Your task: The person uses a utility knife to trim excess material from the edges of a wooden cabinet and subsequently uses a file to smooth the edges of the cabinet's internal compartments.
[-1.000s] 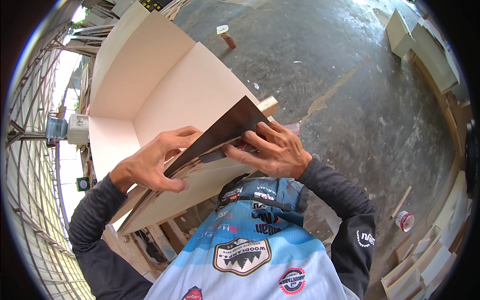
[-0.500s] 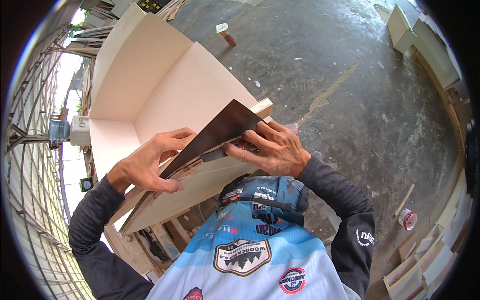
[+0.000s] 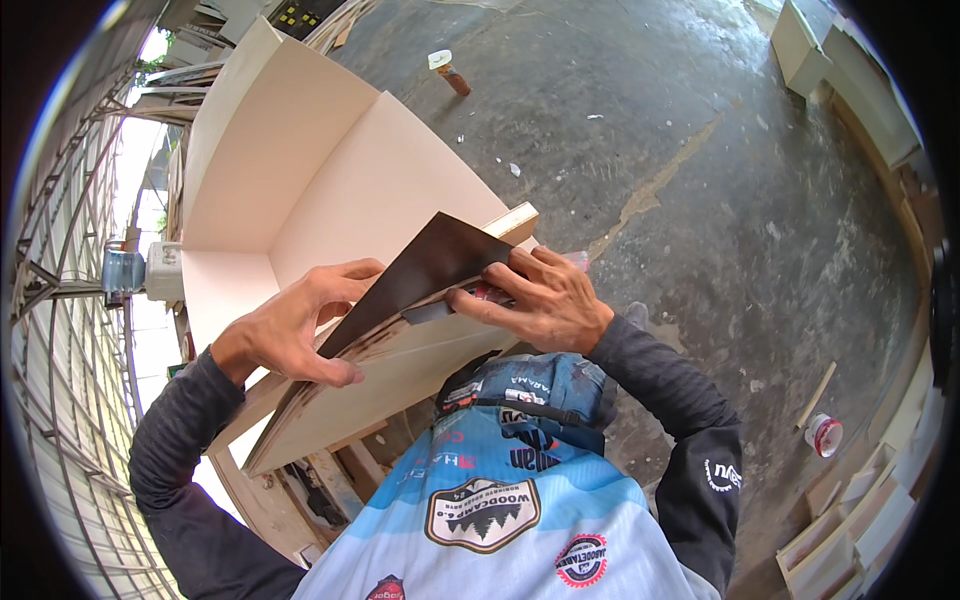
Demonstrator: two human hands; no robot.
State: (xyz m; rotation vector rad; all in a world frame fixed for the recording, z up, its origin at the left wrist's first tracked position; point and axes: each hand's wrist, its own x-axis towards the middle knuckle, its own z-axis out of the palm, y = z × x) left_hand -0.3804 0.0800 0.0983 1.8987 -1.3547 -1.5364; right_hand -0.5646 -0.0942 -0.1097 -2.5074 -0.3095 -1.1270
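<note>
A thin dark brown sheet stands up along the edge of a pale panel, which slants in front of my body. My left hand pinches the sheet and panel edge at the lower left, thumb on the near side and fingers behind. Closed around a red-handled tool with a flat grey blade, my right hand presses at the sheet's right end. The blade lies along the brown-smeared panel edge; most of the handle is hidden by my fingers.
Behind the sheet rises a large cream box-like cabinet, with a wooden strip end at its right. A brown cylinder with a white top stands on the concrete floor. A red-and-white tub and pale boards are at right.
The dark sheet's upper corner has shifted slightly left and down. Both hands keep nearly the same grip, and the view has moved a little.
</note>
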